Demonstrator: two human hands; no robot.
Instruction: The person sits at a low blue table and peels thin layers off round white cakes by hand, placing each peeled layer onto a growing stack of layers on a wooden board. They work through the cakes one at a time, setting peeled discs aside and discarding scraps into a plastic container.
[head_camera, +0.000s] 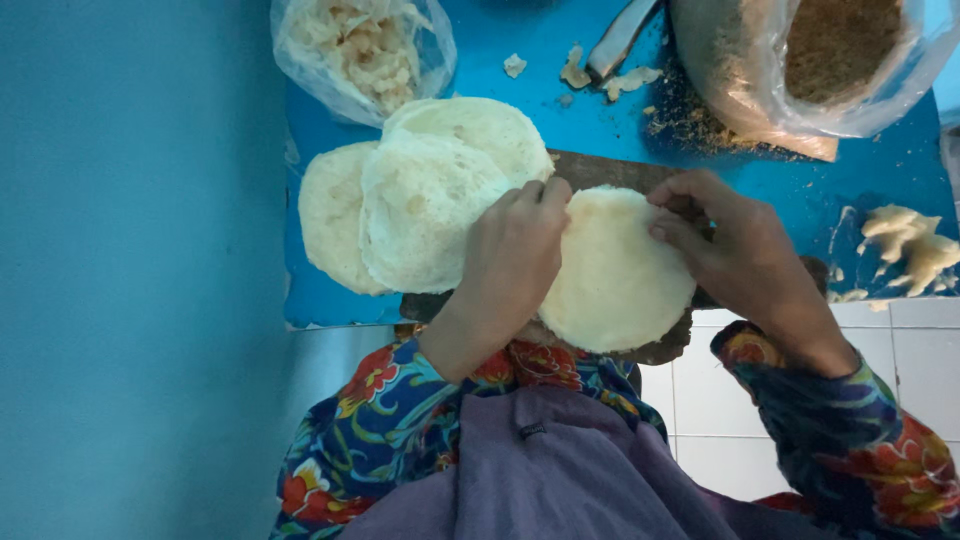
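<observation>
Pale dough round (612, 275) lies between both hands' fingertips (553, 192) (seemingly pinched).

Pale cream flatbread (615, 275) — on a bright blue table (860, 175); sleeves (390, 405) navy, patterned with red-orange flowers.

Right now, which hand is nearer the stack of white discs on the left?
Left. The left hand lies against the stack of white discs, its fingers at the stack's right edge. The right hand is farther right, on the far side of the single disc.
</observation>
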